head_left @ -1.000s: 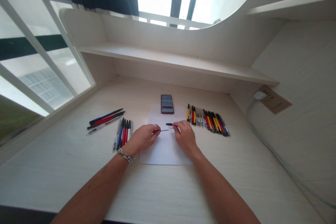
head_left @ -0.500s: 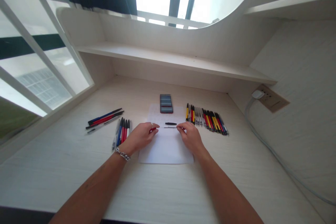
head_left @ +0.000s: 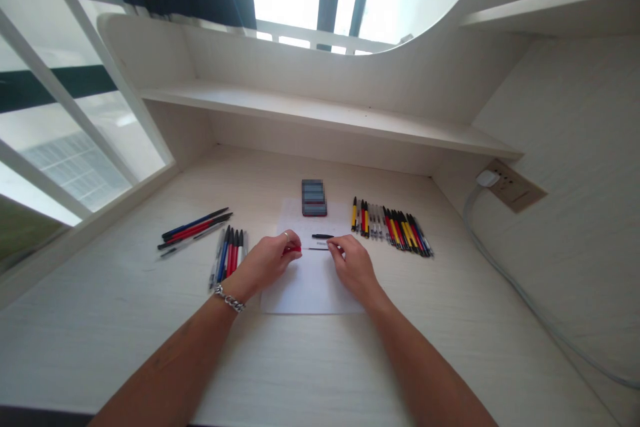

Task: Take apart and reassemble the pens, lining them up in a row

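Note:
Over a white sheet of paper (head_left: 313, 290), my left hand (head_left: 273, 260) is closed on a red pen barrel (head_left: 294, 249), most of it hidden by the fingers. Facing it, my right hand (head_left: 354, 263) pinches a thin dark pen refill (head_left: 318, 249) whose tip points left at the barrel. A small gap shows between the refill tip and the red barrel. Just behind the refill, a short black pen part (head_left: 323, 236) lies on the paper, near my right fingertips.
Several blue, red and white pens (head_left: 231, 250) stand in a row beside my left hand, with loose pens (head_left: 195, 230) farther left. A row of assembled pens (head_left: 395, 223) lies right. A phone (head_left: 314, 199) sits behind the paper. A cable (head_left: 500, 273) hangs along the right wall.
My right hand has shifted slightly left and down, bringing the refill nearer the red barrel. My left hand keeps hold of the barrel. The camera view has shifted a little.

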`<state>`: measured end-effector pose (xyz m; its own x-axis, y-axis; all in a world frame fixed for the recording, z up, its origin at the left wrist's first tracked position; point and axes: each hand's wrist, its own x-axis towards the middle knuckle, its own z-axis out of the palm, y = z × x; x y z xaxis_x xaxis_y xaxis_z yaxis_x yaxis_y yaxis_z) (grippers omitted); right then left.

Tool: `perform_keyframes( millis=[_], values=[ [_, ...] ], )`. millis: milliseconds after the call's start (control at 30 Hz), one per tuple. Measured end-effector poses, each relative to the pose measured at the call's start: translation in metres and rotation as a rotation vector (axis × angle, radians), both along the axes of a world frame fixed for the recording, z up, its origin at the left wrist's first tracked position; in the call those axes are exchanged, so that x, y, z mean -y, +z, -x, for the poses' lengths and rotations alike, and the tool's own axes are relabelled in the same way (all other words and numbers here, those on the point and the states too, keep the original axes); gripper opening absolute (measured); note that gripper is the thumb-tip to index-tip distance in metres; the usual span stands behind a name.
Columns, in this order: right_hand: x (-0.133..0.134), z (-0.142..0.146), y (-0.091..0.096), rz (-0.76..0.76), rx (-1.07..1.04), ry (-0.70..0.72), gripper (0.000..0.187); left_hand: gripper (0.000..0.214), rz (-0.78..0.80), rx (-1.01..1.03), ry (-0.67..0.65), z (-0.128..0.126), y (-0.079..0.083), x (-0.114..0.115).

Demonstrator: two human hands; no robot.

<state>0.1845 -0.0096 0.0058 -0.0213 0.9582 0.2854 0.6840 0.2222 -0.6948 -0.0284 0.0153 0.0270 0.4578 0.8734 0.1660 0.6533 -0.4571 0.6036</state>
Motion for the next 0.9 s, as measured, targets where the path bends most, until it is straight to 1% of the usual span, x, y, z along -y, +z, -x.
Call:
perform_keyframes(
  millis=[33,100,167,200,267,333,467,633,733,800,900],
  values=[
    [0.002,0.005,0.001,0.055,-0.128,0.039,0.022,0.015,-0.04,-0.027,-0.011,-0.002,0.002,0.002],
    [0.005,0.017,0.0,0.26,-0.426,0.119,0.027,0.016,-0.136,-0.093,-0.044,-0.006,0.006,0.007],
    [0.006,0.026,-0.003,0.448,-0.709,0.151,0.034,0.017,-0.231,-0.146,-0.081,-0.01,0.01,0.011],
    [0.007,0.029,-0.004,0.513,-0.824,0.157,0.036,0.017,-0.269,-0.164,-0.096,-0.012,0.012,0.013],
    [0.008,0.033,-0.005,0.588,-0.984,0.172,0.037,0.018,-0.308,-0.177,-0.128,-0.014,0.016,0.017],
    [0.008,0.033,-0.006,0.635,-1.07,0.194,0.036,0.018,-0.313,-0.159,-0.166,-0.016,0.016,0.019],
    [0.009,0.031,-0.005,0.69,-1.126,0.237,0.034,0.023,-0.284,-0.11,-0.211,-0.016,0.013,0.02],
    [0.009,0.027,-0.002,0.715,-1.121,0.285,0.029,0.025,-0.196,-0.058,-0.169,-0.014,0.01,0.018],
    [0.007,0.023,-0.002,0.711,-1.088,0.311,0.026,0.024,-0.171,-0.029,-0.141,-0.012,0.006,0.014],
    [0.005,0.019,-0.004,0.664,-1.007,0.284,0.028,0.023,-0.156,-0.029,-0.116,-0.009,0.003,0.01],
    [0.004,0.013,-0.004,0.491,-0.765,0.207,0.026,0.022,-0.105,-0.06,-0.075,-0.005,-0.002,0.003]
  ],
)
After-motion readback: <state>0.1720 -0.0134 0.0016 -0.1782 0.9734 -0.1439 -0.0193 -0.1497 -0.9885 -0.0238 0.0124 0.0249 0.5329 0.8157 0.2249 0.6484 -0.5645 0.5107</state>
